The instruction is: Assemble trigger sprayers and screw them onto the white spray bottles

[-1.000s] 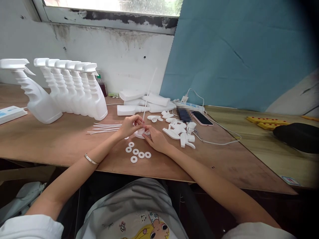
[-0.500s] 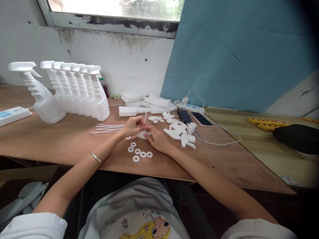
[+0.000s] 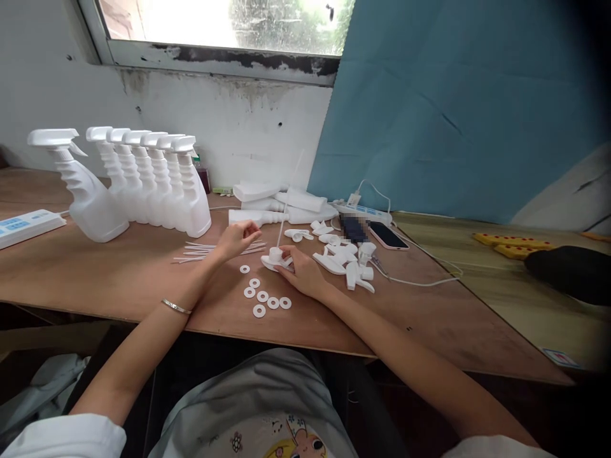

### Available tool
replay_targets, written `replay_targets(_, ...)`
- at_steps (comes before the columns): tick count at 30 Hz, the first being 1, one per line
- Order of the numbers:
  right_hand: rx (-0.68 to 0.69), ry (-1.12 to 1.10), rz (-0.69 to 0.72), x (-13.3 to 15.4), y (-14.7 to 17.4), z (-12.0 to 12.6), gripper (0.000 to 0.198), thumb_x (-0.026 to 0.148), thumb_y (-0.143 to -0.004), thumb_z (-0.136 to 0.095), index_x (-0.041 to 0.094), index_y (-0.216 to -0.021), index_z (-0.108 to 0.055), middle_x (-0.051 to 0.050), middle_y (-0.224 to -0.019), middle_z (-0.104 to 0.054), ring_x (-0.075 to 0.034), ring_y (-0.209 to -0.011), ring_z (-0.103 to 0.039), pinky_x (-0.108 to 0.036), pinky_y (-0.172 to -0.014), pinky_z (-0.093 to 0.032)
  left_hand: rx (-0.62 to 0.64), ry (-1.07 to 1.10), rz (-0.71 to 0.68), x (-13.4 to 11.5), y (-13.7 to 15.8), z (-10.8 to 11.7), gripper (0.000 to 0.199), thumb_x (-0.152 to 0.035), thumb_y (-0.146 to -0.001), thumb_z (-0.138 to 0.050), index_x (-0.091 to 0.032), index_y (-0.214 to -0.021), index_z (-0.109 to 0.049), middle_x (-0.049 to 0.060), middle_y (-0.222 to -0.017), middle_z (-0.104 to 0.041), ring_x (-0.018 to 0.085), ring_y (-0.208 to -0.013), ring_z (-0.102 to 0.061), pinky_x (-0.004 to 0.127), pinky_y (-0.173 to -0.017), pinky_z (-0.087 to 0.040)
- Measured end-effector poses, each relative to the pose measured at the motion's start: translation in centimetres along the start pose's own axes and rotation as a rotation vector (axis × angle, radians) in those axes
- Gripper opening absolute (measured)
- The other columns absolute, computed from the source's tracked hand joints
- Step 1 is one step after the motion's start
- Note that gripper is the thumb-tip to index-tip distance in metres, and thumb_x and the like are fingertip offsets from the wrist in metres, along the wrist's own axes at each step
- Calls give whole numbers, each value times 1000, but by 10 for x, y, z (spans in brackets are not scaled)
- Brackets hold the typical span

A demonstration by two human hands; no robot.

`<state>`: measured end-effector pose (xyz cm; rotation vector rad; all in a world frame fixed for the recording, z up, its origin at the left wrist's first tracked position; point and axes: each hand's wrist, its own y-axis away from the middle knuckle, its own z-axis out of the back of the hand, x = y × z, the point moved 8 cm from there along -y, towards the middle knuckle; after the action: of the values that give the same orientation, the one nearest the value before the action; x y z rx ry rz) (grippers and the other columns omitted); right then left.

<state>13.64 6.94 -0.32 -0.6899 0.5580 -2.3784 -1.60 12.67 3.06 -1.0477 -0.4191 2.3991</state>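
My right hand (image 3: 304, 270) grips a white trigger sprayer head (image 3: 275, 254), which lies upside down on the table. A thin white dip tube (image 3: 290, 200) stands up from its cap, leaning slightly right. My left hand (image 3: 236, 240) hovers left of the sprayer head, apart from it, fingers loosely bent with nothing visible in them. Beneath and beside it lie several thin white tubes (image 3: 195, 250). Several flat white washers (image 3: 262, 296) are spread on the table in front of the sprayer head.
Several spray bottles with heads fitted (image 3: 193, 197) stand at the left. Bottles without heads (image 3: 267, 217) lie at the back. Loose sprayer heads (image 3: 341, 254), a phone (image 3: 389, 235) and a white cable (image 3: 424, 283) are on the right. A power strip (image 3: 31, 228) sits far left.
My left hand has let go of the tube at the sprayer head and moved left. My right hand still holds the head, and the tube stands in it unsupported.
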Motion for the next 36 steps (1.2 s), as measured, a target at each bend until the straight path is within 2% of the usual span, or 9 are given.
replay_targets(2,-20,19,-16,-2,-1,2,33,32,-80,-55,17,-108,-44,-7,-92,-59,-21,-84,-58,-34,-75,-46,43,-158,28,9,0,5,25,-39,-73,-55,-15,-70,-62,2,-65,-61,12,-56,-48,23,-54,-36)
replay_targets(6,-44,32,-33,-5,-2,6,33,30,-78,-57,16,-106,-45,-8,-92,-59,-21,-86,-57,-35,-77,-45,190,-236,64,20,3,2,24,-38,-71,-54,-17,-73,-65,3,-69,-64,14,-61,-53,23,-55,-36)
replay_targets(12,-65,33,-3,-3,-2,8,32,27,-77,-58,17,-105,-46,-7,-91,-58,-22,-86,-56,-36,-78,-45,519,-124,1,8,15,-20,24,-39,-66,-59,-17,-72,-66,1,-65,-62,14,-60,-53,21,-54,-37)
replay_targets(15,-54,42,-7,-3,-2,7,31,26,-77,-58,17,-104,-46,-7,-90,-58,-22,-85,-55,-37,-77,-44,609,-70,7,3,21,-31,25,-40,-65,-61,-16,-70,-65,1,-62,-61,13,-57,-52,21,-51,-37)
replay_targets(21,-53,40,44,2,-1,9,29,24,-78,-57,19,-105,-48,-7,-96,-60,-23,-88,-54,-37,-79,-44,545,23,-55,-4,19,-34,27,-39,-66,-61,-16,-79,-65,1,-63,-59,12,-57,-52,21,-53,-39)
replay_targets(26,-17,56,105,10,0,7,29,22,-77,-59,23,-105,-51,-6,-101,-59,-24,-94,-53,-40,-83,-41,509,81,-126,-12,19,-35,39,-41,-62,-67,-16,-91,-63,2,-77,-61,12,-65,-52,22,-58,-41)
replay_targets(30,-3,49,138,14,0,6,30,18,-78,-57,24,-106,-52,-5,-101,-59,-23,-96,-53,-39,-83,-41,463,128,-200,-23,22,-44,37,-42,-61,-68,-16,-86,-60,2,-81,-59,13,-69,-52,23,-60,-41)
replay_targets(33,13,42,143,13,1,4,33,15,-77,-56,24,-108,-51,-5,-102,-58,-22,-96,-53,-39,-83,-42,404,64,-222,-29,22,-47,37,-46,-62,-67,-16,-82,-58,3,-80,-58,14,-69,-52,24,-61,-41)
replay_targets(36,24,33,136,12,1,3,34,14,-76,-56,24,-108,-51,-6,-103,-57,-22,-96,-54,-39,-83,-42,378,30,-246,-34,23,-47,38,-47,-65,-64,-17,-86,-57,3,-81,-58,15,-71,-53,26,-63,-41)
